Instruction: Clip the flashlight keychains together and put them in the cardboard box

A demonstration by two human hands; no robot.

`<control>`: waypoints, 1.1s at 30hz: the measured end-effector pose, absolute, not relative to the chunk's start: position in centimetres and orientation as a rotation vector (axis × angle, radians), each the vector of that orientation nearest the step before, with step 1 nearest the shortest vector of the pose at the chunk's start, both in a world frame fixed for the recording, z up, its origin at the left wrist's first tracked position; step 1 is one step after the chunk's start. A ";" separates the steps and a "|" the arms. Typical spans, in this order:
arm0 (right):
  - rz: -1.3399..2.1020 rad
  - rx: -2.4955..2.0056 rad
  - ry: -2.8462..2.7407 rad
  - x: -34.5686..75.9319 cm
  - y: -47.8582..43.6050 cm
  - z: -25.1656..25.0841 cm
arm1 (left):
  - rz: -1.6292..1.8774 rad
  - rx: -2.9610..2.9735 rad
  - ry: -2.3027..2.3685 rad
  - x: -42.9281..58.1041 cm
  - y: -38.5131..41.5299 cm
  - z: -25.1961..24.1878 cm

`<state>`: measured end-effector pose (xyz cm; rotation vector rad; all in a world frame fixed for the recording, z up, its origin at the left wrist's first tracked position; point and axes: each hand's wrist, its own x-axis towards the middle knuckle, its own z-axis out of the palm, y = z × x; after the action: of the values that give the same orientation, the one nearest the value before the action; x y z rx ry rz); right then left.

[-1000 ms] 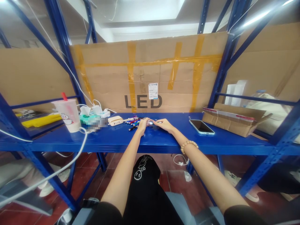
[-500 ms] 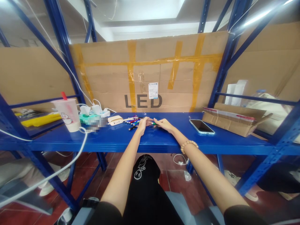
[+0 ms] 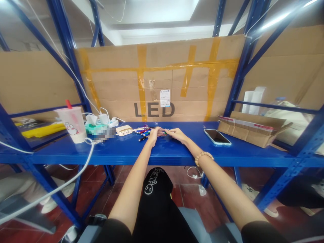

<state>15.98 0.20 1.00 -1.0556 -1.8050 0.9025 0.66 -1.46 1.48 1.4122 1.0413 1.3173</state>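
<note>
We are partway through handling the pens, as far as we can judge: one green pen (image 3: 164, 132) is up between our hands, while the other pens (image 3: 143, 132) lie in a loose, unsorted heap just beside our left hand (image 3: 153, 136), so most of them seem yet to be handled. Our right hand (image 3: 178, 134) has its thumb and fingers pinched together on the green pen, of which only a short piece shows. Our left hand reaches its fingers toward that same pen; they look gently bent, but we cannot tell whether they grip anything.

The heap is a crisscross of slim, straight sticks in blue, red, white and black. Under it all, the blue table (image 3: 108, 148) is smooth, glossy painted metal. Near the heap sits a cream-coloured case (image 3: 124, 130) with rounded corners. To our right lie a flat, dark-glassed phone (image 3: 217, 137) and an open, creased cardboard box (image 3: 246, 128). Behind, a big cardboard sheet (image 3: 113, 84) carries strips of shiny yellow-brown tape.
</note>
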 end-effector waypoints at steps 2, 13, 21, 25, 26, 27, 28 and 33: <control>0.898 -1.042 -1.807 16.1 0.3 0.9 | 1.325 1.411 1.040 0.7 -1.6 1.5; 0.913 -1.062 -1.824 16.1 0.2 1.0 | 1.337 1.406 1.032 0.6 -0.9 1.2; 0.920 -1.050 -1.849 16.1 0.8 0.7 | 1.313 1.431 1.030 0.5 -1.5 1.5; 0.927 -1.037 -1.846 16.2 1.1 0.6 | 1.313 1.433 1.030 0.5 -1.6 1.5; 0.930 -1.040 -1.846 16.2 1.0 0.6 | 1.316 1.431 1.035 0.5 -1.6 1.5; 0.931 -1.046 -1.846 16.2 0.9 0.7 | 1.321 1.429 1.042 0.6 -1.5 1.5; 0.932 -1.054 -1.847 16.2 0.9 0.7 | 1.327 1.428 1.050 0.6 -1.5 1.5; 0.925 -1.067 -1.848 16.1 0.4 0.9 | 1.346 1.424 1.063 0.6 -1.1 1.3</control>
<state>16.08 0.43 0.93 -1.0667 -1.8479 0.9246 0.61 -1.14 1.26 1.4239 1.0631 1.3461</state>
